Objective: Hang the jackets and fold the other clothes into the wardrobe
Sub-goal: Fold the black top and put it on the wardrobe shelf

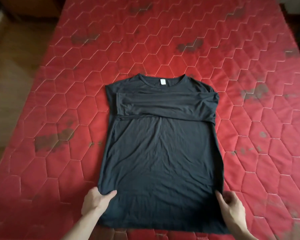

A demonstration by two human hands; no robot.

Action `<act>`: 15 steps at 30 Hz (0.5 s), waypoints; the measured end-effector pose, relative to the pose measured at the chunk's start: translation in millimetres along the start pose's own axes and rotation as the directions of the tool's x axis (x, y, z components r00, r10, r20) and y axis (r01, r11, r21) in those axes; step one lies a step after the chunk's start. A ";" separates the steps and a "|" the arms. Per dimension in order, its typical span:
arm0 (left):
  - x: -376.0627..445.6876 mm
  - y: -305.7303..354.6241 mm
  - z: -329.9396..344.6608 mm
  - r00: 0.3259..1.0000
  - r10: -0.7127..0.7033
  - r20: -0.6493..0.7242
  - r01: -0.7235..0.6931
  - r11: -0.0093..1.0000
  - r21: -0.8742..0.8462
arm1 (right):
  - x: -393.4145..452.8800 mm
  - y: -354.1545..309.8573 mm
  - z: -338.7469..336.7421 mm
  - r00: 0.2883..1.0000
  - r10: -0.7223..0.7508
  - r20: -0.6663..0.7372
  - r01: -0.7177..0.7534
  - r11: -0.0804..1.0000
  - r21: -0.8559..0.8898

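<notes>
Room: a bare wooden floor [16,84] runs down the left of the frame, with dark furniture in the upper left corner too blurred to name; no wardrobe is in view.
Bed: a red quilted mattress [215,49] with a hexagon stitch pattern and dark worn patches fills most of the frame.
Shirt: a black long-sleeved shirt [159,149] lies flat at the centre of the mattress, neckline toward the top of the frame, hem toward the bottom edge.
Sleeves: both sleeves [163,103] are already folded across the chest as a band from side to side, one lying over the other.
Left hand: the left hand [95,200], at lower left, pinches the shirt's side edge near the hem, thumb on top of the cloth, fingers curled beneath.
Right hand: the right hand [230,205], at lower right, rests at the opposite side edge; whether its fingers actually grip the fabric I cannot tell.
Label: a small white tag [162,82] shows inside the neckline.
Step in hand: judged from the layout, folding this shirt, with sleeves done and body still full length.
Next move: likely calls for both hands to grip the lower corners evenly and carry the hem up toward the neckline, keeping the sleeve band undisturbed.
</notes>
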State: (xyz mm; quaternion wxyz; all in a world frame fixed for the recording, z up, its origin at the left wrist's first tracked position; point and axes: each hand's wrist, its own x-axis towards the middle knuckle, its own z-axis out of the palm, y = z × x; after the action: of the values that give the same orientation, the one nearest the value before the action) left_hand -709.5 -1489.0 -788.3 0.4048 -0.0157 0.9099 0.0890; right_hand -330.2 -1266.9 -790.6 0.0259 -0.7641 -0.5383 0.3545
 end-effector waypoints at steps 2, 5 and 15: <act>-3.1 -13.9 -6.3 0.991 0.039 0.129 -0.042 0.999 0.022 | -5.3 8.5 -0.8 1.000 -0.024 0.018 0.025 0.998 -0.059; -3.8 -26.3 -17.9 0.976 0.017 0.217 -0.020 1.000 0.011 | -13.9 15.1 3.1 0.999 -0.051 -0.012 0.050 0.997 -0.056; 11.5 5.1 -47.3 0.875 -0.067 0.479 0.205 0.948 -0.242 | -9.9 -0.6 -7.7 0.990 0.139 0.010 -0.139 0.988 0.060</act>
State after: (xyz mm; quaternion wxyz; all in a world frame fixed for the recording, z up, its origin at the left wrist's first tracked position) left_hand -752.4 -1491.7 -765.0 0.6094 -0.1167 0.7605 0.1914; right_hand -327.9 -1272.4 -779.5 0.0229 -0.7977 -0.4727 0.3738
